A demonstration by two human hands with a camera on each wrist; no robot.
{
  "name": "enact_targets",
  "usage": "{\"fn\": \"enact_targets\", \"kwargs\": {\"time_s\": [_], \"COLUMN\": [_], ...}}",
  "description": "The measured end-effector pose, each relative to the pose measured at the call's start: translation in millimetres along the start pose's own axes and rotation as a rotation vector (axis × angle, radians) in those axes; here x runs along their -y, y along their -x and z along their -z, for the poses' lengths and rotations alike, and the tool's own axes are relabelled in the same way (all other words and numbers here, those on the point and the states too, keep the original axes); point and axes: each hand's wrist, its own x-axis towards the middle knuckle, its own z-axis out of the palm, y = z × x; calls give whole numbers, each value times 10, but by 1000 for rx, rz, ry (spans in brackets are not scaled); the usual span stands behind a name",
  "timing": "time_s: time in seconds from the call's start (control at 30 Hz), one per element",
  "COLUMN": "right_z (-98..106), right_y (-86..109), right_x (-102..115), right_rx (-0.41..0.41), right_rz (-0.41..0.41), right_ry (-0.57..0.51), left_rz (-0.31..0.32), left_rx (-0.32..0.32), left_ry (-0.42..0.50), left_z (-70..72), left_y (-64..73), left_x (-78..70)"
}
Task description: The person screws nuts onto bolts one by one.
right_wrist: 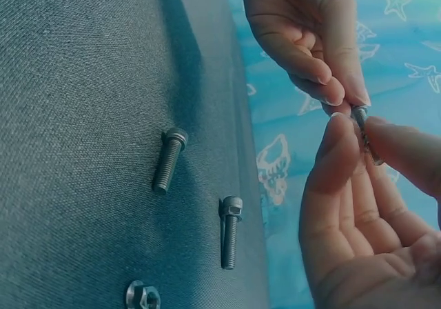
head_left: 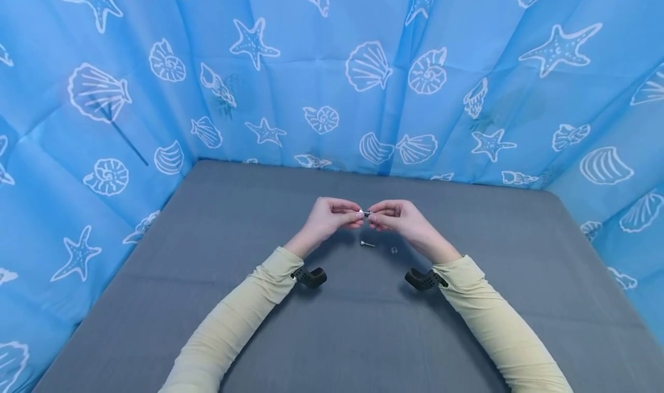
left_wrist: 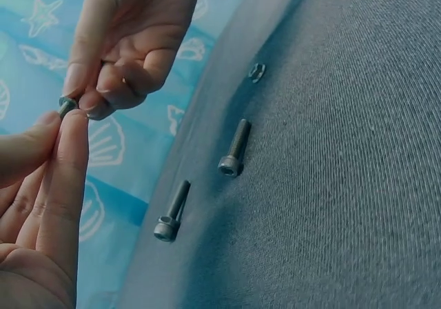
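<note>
1. Nearest: two pale yellow sleeves (head_left: 233,324) reached in from the lower edge of the head view, with a black wrist camera (head_left: 311,278) at the left cuff and a matching one (head_left: 422,279) at the right cuff.
2. Loose flange nut (head_left: 393,250): lay on the grey cloth-covered table (head_left: 363,335), to the right of the loose screw and apart from it.
3. Plain socket-head screw (head_left: 367,244): lay on its side on the cloth just in front of the hands, head to the left, threaded shank to the right.
4. Second socket-head screw (left_wrist: 171,212): lay on its side, farther out and more to the left than the plain one. A nut (right_wrist: 233,211) sat on its shank up against the head. Both wrist views showed it.
5. Left hand (head_left: 332,215): thumb and fingers pinched a third socket-head screw (head_left: 366,214) at its head end, above the table.
6. Right hand (head_left: 399,215): thumb and fingers pinched the opposite end of that screw; fingertips of both hands nearly met. A flared part showed by the right fingertips in the left wrist view; could not tell whether it was a nut.
7. Farthest: blue curtain (head_left: 290,87) with white starfish and seashell outlines stood behind the table's far edge and along both sides.
</note>
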Motion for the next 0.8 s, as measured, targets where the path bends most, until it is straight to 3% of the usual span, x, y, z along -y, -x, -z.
{"fn": "enact_targets", "kwargs": {"time_s": [0.2, 0.43, 0.67, 0.8], "right_z": [4, 19, 13, 14], "right_y": [-2, 25, 21, 36], "right_x": [41, 24, 12, 19], "right_rx": [20, -29, -29, -25], "right_rz": [-42, 30, -31, -6], "right_ry": [1, -35, 15, -27], "left_rz": [-6, -2, -4, 4], "left_rx": [-17, -21, -31, -29], "left_ry": [8, 6, 17, 25], "left_z": [-23, -42, -61, -55], "left_y": [-3, 10, -8, -14], "left_x": [-20, -22, 0, 4]}}
